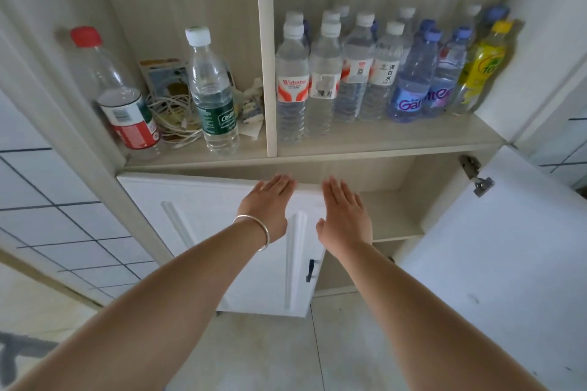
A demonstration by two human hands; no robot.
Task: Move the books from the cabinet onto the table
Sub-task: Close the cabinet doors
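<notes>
I face a pale wooden cabinet (349, 149). My left hand (268, 205), with a silver bangle on the wrist, reaches flat with straight fingers toward the top edge of the closed white left door (206, 232). Beside it my right hand (344, 216) stretches flat, fingers straight, into the lower compartment, whose right door (492, 247) stands swung out. The inner shelf (394, 216) in that compartment looks bare. No books and no table show in this view. Neither hand holds anything.
The upper shelf carries many water bottles (365, 73) on the right, plus a yellow drink bottle (482, 63). On the left stand a red-capped bottle (124, 95), a green-labelled bottle (212, 92) and tangled white cables (171, 114). Tiled wall lies left; pale floor lies below.
</notes>
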